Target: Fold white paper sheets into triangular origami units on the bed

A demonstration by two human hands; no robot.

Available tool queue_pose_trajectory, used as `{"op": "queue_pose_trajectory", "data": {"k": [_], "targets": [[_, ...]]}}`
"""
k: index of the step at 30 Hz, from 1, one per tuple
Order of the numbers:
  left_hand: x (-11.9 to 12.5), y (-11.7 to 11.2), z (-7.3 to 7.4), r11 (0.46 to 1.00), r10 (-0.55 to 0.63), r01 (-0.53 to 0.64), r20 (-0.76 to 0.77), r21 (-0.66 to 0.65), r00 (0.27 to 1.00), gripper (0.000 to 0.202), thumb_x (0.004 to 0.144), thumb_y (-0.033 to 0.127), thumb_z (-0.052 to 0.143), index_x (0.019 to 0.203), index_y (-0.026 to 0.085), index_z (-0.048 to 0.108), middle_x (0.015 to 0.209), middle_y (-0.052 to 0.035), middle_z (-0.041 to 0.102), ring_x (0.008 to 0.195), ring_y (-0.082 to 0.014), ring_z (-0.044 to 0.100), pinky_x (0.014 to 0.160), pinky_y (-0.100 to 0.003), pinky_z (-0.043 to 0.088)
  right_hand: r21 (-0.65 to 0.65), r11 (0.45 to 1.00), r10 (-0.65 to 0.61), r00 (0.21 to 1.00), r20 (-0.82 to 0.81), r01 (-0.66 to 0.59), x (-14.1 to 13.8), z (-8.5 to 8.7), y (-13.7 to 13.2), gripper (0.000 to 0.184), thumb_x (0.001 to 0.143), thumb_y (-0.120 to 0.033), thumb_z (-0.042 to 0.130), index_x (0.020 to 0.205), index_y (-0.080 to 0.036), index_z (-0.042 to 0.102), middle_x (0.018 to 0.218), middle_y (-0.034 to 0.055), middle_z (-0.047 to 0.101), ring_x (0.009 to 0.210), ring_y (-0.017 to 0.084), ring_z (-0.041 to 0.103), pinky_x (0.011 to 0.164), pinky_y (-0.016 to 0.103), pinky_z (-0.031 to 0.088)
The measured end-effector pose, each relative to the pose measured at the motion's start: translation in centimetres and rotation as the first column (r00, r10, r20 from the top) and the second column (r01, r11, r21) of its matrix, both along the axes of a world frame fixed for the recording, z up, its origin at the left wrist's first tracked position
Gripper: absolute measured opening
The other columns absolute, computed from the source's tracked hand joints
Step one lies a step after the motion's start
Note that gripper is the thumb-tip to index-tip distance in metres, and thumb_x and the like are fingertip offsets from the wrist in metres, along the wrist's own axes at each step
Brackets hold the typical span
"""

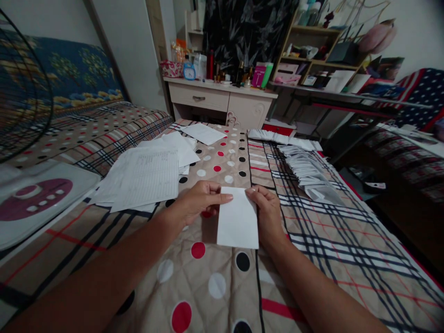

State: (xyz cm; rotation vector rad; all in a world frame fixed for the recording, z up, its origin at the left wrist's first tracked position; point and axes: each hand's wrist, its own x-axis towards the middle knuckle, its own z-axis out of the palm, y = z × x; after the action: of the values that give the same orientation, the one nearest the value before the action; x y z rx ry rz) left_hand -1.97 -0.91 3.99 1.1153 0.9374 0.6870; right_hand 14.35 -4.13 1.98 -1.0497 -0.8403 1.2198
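Over the bed (194, 291), my left hand (197, 202) and right hand (268, 212) pinched the paper (237, 224) near its far end, where uneven pulling could have creased it.

Single head-worn view, wide, facing forward and down across the bedspread (215, 277), which runs from bottom edge to mid-frame. Camera above and behind left hand (197, 202) and right hand (269, 213), both close, around frame center; forearms (114, 261) cut by bottom edge. Dresser (215, 98) well beyond, top center.
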Motion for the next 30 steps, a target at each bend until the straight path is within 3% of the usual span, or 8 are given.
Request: {"op": "queue_pose_trajectory", "data": {"k": [6, 10, 14, 18, 23, 30], "targets": [[-0.2, 0.2, -0.1, 0.991, -0.015, 0.03, -0.122, 0.13, 0.992, 0.034, 0.063, 0.044, 0.078, 0.072, 0.012, 0.069, 0.064, -0.002, 0.064, 0.055, -0.0109, 0.055, 0.053, -0.022, 0.038, 0.077, 0.982, 0.136, 0.922, 0.361, -0.175, 0.1, -0.5, -0.4, 0.025, 0.072, -0.03, 0.065, 0.056, -0.017, 0.052, 0.051, -0.0046, 0.045, 0.047, 0.008, 0.038, 0.044, 0.021, 0.026], [-0.2, 0.3, -0.7, 0.986, -0.048, 0.072, -0.156, 0.152, 0.987, 0.037, 0.068, 0.048, 0.074, 0.071, 0.012, 0.067, 0.063, -0.0012, 0.062, 0.054, -0.0105, 0.054, 0.051, -0.021, 0.037, 0.091, 0.963, 0.195, 0.891, 0.411, -0.253, 0.1, -0.7, -0.6, 0.026, 0.077, -0.032, 0.063, 0.058, -0.017, 0.053, 0.054, -0.0042, 0.045, 0.049, 0.008, 0.037, 0.046, 0.022, 0.027], [0.2, 0.1, -1.5, 0.962, -0.034, 0.086, -0.199, 0.259, 0.979, 0.039, 0.075, 0.052, 0.065, 0.066, 0.014, 0.059, 0.057, 0.0022, 0.053, 0.049, -0.0085, 0.047, 0.045, -0.02, 0.03, 0.076, 0.96, 0.218, 0.887, 0.406, -0.271, 0.2, -0.4, -0.6, 0.026, 0.078, -0.032, 0.062, 0.059, -0.016, 0.055, 0.054, -0.0039, 0.044, 0.05, 0.008, 0.037, 0.046, 0.023, 0.027], [0.8, -0.6, -1.7, 0.92, 0.045, 0.046, -0.224, 0.389, 0.974, 0.04, 0.082, 0.051, 0.055, 0.063, 0.016, 0.052, 0.055, 0.0043, 0.045, 0.048, -0.008, 0.04, 0.043, -0.02, 0.027, 0.084, 0.967, 0.19, 0.899, 0.395, -0.242, 0.3, -0.5, -0.6, 0.024, 0.078, -0.03, 0.062, 0.06, -0.016, 0.057, 0.056, -0.0038, 0.046, 0.051, 0.008, 0.038, 0.047, 0.023, 0.027], [1.0, -0.8, -2.0, 0.786, 0.232, -0.007, -0.284, 0.618, 0.93, 0.035, 0.084, 0.04, 0.055, 0.06, 0.015, 0.054, 0.056, 0.0032, 0.046, 0.055, -0.0093, 0.041, 0.05, -0.022, 0.03, 0.105, 0.99, 0.054, 0.928, 0.369, -0.099, 0.5, -0.6, -0.7, 0.022, 0.075, -0.026, 0.063, 0.056, -0.016, 0.057, 0.052, -0.0047, 0.044, 0.05, 0.008, 0.036, 0.047, 0.024, 0.026], [0.2, 0.1, -2.9, 0.722, 0.32, -0.06, -0.256, 0.689, 0.912, 0.035, 0.085, 0.036, 0.054, 0.057, 0.016, 0.052, 0.054, 0.0038, 0.043, 0.055, -0.0097, 0.039, 0.053, -0.024, 0.029, 0.125, 0.987, -0.136, 0.948, 0.288, 0.104, 1.4, -0.6, -0.4, 0.019, 0.069, -0.024, 0.062, 0.052, -0.017, 0.057, 0.051, -0.0043, 0.045, 0.049, 0.009, 0.035, 0.047, 0.025, 0.026]]}}
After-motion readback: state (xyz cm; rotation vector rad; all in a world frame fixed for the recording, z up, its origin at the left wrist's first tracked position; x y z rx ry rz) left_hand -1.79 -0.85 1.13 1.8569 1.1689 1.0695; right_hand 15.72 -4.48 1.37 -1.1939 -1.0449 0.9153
